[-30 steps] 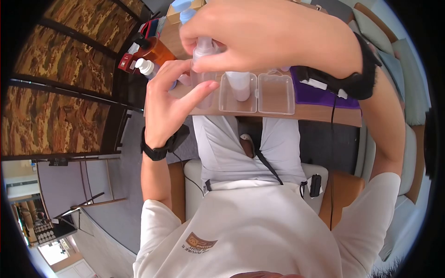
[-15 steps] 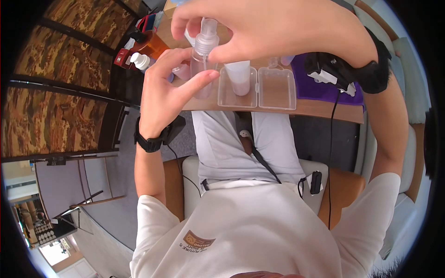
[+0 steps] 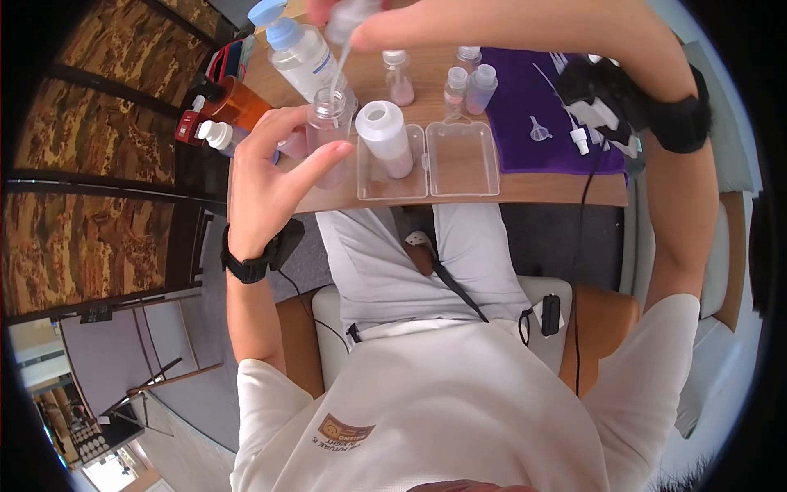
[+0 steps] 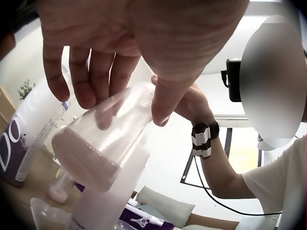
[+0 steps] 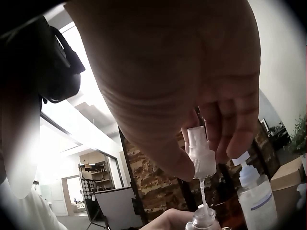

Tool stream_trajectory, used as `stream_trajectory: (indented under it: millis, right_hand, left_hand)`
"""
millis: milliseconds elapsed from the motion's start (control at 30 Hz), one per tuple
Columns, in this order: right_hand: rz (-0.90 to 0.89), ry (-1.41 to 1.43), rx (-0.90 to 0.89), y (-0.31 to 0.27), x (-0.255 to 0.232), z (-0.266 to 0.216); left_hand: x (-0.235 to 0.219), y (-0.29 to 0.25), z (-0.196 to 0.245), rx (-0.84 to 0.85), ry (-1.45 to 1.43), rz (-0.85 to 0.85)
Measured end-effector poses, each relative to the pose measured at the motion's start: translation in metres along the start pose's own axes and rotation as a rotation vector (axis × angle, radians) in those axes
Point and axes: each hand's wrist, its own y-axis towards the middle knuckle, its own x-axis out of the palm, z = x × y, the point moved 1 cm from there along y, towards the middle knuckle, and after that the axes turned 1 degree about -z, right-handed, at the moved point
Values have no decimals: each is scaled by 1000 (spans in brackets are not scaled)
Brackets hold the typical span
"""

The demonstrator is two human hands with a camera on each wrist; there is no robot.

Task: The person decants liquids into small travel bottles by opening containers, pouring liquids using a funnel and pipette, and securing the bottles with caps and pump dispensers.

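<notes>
My left hand (image 3: 264, 176) holds a clear bottle (image 3: 326, 143) upright by its sides, thumb on one side and fingers on the other. In the left wrist view, some liquid shows at the base of that bottle (image 4: 91, 155). Above its neck, my right hand (image 3: 443, 33) pinches a translucent spray pump (image 5: 201, 160) between thumb and fingers. The pump's thin dip tube (image 5: 203, 191) hangs down, its lower end at the open bottle mouth (image 5: 204, 215). Just right of the bottle, an uncapped white bottle (image 3: 387, 148) stands at a clear plastic case.
The case's opened half (image 3: 464, 164) lies near the table edge. Several small bottles (image 3: 482, 86) stand behind it. A purple cloth (image 3: 516, 98) carries a small funnel (image 3: 539, 129) and a white-capped piece. Left stand a blue-topped pump bottle (image 3: 305, 61) and an orange bottle (image 3: 242, 102).
My right hand has lifted the spray pump up off the bottle's neck, drawing the dip tube upward. My left hand keeps its hold on the bottle. The head view has shifted slightly.
</notes>
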Motion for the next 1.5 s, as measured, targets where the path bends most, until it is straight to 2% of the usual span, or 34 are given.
stream_trajectory:
  millis: [67, 133, 200, 233, 300, 333, 400, 433, 467, 500, 533, 567, 600, 667, 733, 833, 933, 1000, 1067, 1167, 1300, 1400, 1500]
  right_hand:
    - [197, -173, -126, -17, 17, 6]
    - [321, -288, -146, -29, 21, 7]
    - [384, -134, 0, -37, 20, 18]
    - [402, 58, 134, -42, 16, 30]
    - [424, 136, 291, -59, 12, 40]
    - [428, 24, 310, -70, 11, 39]
    - [367, -92, 630, -131, -13, 89]
    - [428, 138, 561, -137, 1, 86]
    - [433, 37, 589, -150, 8, 93]
    - [466, 91, 585, -174, 16, 115]
    - [546, 125, 689, -180, 31, 113]
    - [621, 195, 631, -195, 47, 127]
    - [652, 106, 698, -202, 67, 131]
    - [773, 102, 756, -214, 106, 148]
    - [701, -227, 757, -210, 128, 144]
    - [640, -433, 762, -204, 155, 146]
    - [612, -517, 701, -206, 174, 157]
    - [575, -547, 725, -207, 178, 159]
    - [548, -622, 647, -211, 175, 162]
    - [596, -626, 623, -203, 173, 147]
    - [748, -429, 575, -200, 183, 135]
    - [817, -30, 812, -204, 205, 118]
    - [938, 263, 769, -204, 235, 121]
  left_hand:
    - [-1, 0, -4, -4, 8, 1]
    - [0, 1, -7, -5, 27, -8]
    - [-1, 0, -9, -24, 23, -4]
    - [1, 0, -9, -31, 18, -4]
    - [1, -1, -12, -26, -6, 5]
    - [2, -2, -14, -23, -23, 9]
    - [2, -3, -20, -5, -24, 17]
    - [1, -5, -22, -6, -22, 19]
    - [2, -5, -25, -6, -20, 22]
    - [1, -6, -23, -11, -23, 9]
    - [1, -6, -23, -8, -17, 6]
    - [0, -7, -23, -6, -9, 2]
    - [0, -9, -25, -3, 4, -4]
    - [0, -9, -24, 16, 28, -11]
    - [-2, -9, -23, 25, 76, -21]
    - [-3, -8, -24, 73, 67, -18]
    - [-7, -7, -17, 89, 160, -19]
    - [-11, -7, -16, 109, 211, 10]
    - [-8, -4, -13, 133, 225, 7]
    - [-11, -3, -7, 112, 279, -33]
    - [-13, -1, -6, 79, 302, -52]
    - [-16, 1, -6, 130, 333, -41]
    - [-19, 4, -5, 172, 399, -40]
